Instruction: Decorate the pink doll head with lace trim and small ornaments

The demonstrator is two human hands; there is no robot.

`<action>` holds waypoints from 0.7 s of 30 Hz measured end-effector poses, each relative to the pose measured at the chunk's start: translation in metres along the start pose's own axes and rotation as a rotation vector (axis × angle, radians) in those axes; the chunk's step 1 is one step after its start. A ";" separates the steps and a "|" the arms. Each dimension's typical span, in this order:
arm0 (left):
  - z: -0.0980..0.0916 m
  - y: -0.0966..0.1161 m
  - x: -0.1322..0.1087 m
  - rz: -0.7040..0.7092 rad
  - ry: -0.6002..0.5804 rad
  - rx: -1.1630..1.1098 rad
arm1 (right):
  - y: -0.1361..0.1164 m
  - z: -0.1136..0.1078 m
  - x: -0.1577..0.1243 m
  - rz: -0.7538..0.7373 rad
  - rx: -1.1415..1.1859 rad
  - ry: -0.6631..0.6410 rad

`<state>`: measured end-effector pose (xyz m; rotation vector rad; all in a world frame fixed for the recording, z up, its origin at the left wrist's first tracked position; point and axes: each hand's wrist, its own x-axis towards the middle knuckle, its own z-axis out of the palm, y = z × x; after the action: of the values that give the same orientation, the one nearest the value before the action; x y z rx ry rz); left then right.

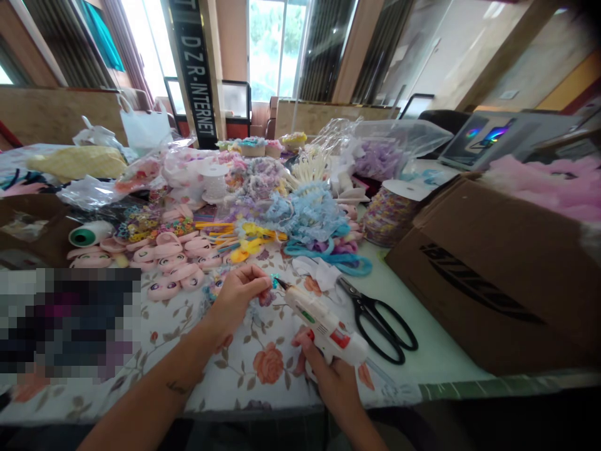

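My right hand [331, 376] is wrapped round a white hot glue gun [319, 322] with red and green markings. Its dark nozzle points up and left, close to a small teal trinket [275, 280]. That trinket is pinched in the fingertips of my left hand [241, 291]; its exact kind is too small to make out. Beneath and behind my left hand, a fluffy pastel item [213, 285] lies partly hidden on the flowered cloth [244, 382]. Black-handled scissors [380, 319] rest right of the glue gun, blades under white fabric [319, 270].
Pink bunny-face pieces [171, 269] lie to the left behind my hand. Blue ruffled trim [305, 213], yellow ribbon bows [251, 241] and a spool of colourful yarn [392, 210] crowd the back. A large cardboard box [493, 275] stands at the right. A blurred patch covers the left edge.
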<state>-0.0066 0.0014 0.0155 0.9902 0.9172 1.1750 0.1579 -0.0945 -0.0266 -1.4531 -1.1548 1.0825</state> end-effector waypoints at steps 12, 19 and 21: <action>-0.003 -0.004 0.001 0.016 -0.006 0.008 | 0.004 0.000 0.001 -0.013 0.014 -0.007; -0.004 -0.005 0.001 0.026 -0.008 0.025 | 0.008 0.002 0.001 -0.021 0.006 0.018; -0.004 -0.005 0.001 0.028 -0.002 0.031 | 0.009 0.002 0.001 -0.027 0.000 0.014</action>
<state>-0.0084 0.0023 0.0094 1.0321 0.9251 1.1857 0.1576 -0.0937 -0.0360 -1.4392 -1.1617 1.0522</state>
